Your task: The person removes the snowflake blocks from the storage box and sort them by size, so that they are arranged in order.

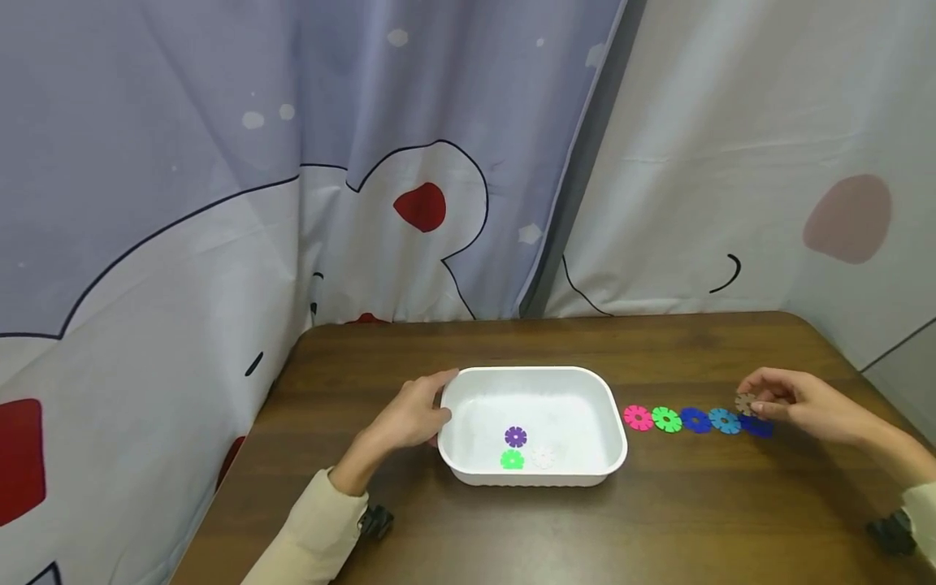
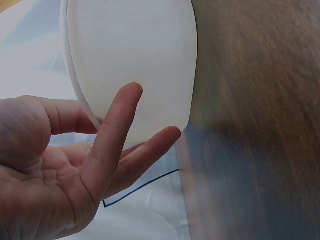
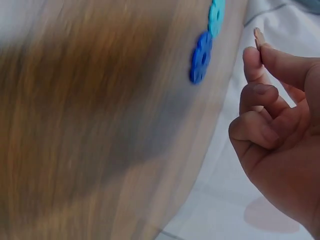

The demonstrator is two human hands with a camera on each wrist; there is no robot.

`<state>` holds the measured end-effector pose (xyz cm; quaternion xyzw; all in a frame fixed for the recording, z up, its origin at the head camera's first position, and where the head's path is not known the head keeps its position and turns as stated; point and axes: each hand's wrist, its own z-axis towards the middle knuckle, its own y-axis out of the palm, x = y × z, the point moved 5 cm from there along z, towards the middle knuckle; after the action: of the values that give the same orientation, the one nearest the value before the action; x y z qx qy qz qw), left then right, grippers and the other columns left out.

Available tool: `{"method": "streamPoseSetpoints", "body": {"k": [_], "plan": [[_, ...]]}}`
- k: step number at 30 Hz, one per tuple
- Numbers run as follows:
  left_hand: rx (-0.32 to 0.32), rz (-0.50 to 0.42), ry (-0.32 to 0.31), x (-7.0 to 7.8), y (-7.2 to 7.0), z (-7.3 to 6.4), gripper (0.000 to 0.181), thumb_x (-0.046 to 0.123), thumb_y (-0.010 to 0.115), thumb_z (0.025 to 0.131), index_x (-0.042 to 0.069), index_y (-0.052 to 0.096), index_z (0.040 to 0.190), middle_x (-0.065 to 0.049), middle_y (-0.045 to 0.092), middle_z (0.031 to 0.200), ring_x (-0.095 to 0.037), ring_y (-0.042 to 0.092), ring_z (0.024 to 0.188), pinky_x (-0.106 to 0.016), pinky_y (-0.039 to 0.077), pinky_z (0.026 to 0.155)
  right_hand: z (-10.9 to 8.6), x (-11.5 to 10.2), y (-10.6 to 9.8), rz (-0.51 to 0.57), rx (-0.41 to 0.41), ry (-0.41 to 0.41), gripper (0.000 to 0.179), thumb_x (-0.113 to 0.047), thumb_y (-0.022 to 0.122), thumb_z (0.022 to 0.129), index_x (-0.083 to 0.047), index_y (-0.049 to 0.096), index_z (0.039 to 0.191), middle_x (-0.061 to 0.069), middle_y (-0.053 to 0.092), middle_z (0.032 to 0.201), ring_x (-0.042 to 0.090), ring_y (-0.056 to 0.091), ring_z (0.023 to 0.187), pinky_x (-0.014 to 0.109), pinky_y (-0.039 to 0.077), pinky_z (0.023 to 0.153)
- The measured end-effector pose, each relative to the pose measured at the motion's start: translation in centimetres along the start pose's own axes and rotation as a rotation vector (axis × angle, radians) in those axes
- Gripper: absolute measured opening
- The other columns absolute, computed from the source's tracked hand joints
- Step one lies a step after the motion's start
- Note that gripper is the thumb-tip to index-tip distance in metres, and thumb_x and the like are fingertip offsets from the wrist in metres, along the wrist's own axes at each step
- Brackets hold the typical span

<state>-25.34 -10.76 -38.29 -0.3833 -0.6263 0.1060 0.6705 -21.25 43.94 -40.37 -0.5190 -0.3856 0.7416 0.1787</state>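
Observation:
My left hand (image 1: 413, 413) grips the left end of a white plastic basin (image 1: 532, 481). In the left wrist view, fingers lie along its outer wall, while another digit passes behind the rim. My right hand (image 1: 808, 401) pinches a tan notched plastic disc (image 1: 745, 404) between thumb and index finger, seen nearly edge-on in the right wrist view. It hovers over the right end of a row of flower-shaped discs: pink (image 1: 638, 418), green (image 1: 666, 419), dark blue (image 1: 695, 420), light blue (image 1: 725, 421) and another dark blue disc (image 1: 757, 426), partly hidden by the hand.
Inside the basin lie a purple disc (image 1: 515, 437), a green disc (image 1: 513, 460) and a white disc (image 1: 543, 458), faint against the bottom. All stands on a brown wooden table (image 1: 658, 528). A printed curtain (image 1: 439, 268) hangs behind it.

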Motion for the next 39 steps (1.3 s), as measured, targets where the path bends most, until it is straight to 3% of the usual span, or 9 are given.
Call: {"method": "streamPoseSetpoints", "body": {"k": [7, 14, 22, 39], "plan": [[0.008, 0.017, 0.012, -0.1, 0.0, 0.0, 0.068, -0.009, 0.06, 0.091, -0.002, 0.047, 0.157, -0.029, 0.068, 0.127, -0.016, 0.064, 0.049, -0.041, 0.062, 0.048, -1.6, 1.5, -1.1, -0.008, 0.002, 0.017, 0.021, 0.013, 0.066, 0.094, 0.004, 0.065, 0.113, 0.001, 0.068, 0.084, 0.01, 0.064, 0.074, 0.024, 0.051, 0.057], [0.004, -0.004, -0.011, -0.4, 0.0, -0.2, 0.068, -0.009, 0.061, 0.092, -0.002, 0.046, 0.157, -0.029, 0.069, 0.127, -0.02, 0.069, 0.058, -0.042, 0.064, 0.051, -2.2, 2.6, -1.2, 0.024, -0.009, 0.019, 0.016, 0.016, 0.065, 0.093, 0.009, 0.061, 0.107, -0.001, 0.064, 0.079, 0.006, 0.061, 0.071, 0.023, 0.053, 0.057], [0.009, 0.003, -0.008, -0.2, 0.1, -0.1, 0.067, -0.009, 0.061, 0.092, -0.003, 0.046, 0.157, -0.028, 0.071, 0.122, -0.017, 0.065, 0.052, -0.043, 0.063, 0.051, -2.8, 3.8, -1.4, 0.004, -0.031, 0.071, 0.014, 0.014, 0.065, 0.094, 0.007, 0.06, 0.106, -0.003, 0.066, 0.079, 0.005, 0.061, 0.071, 0.023, 0.053, 0.058], [0.001, 0.007, -0.022, -0.1, 0.3, 0.1, 0.066, -0.008, 0.062, 0.094, -0.002, 0.046, 0.157, -0.027, 0.069, 0.128, -0.018, 0.068, 0.059, -0.039, 0.064, 0.052, -3.3, 4.3, -1.0, -0.054, -0.086, 0.154, 0.013, 0.007, 0.067, 0.096, 0.003, 0.061, 0.107, -0.007, 0.064, 0.078, 0.002, 0.058, 0.07, 0.021, 0.051, 0.06]]}}
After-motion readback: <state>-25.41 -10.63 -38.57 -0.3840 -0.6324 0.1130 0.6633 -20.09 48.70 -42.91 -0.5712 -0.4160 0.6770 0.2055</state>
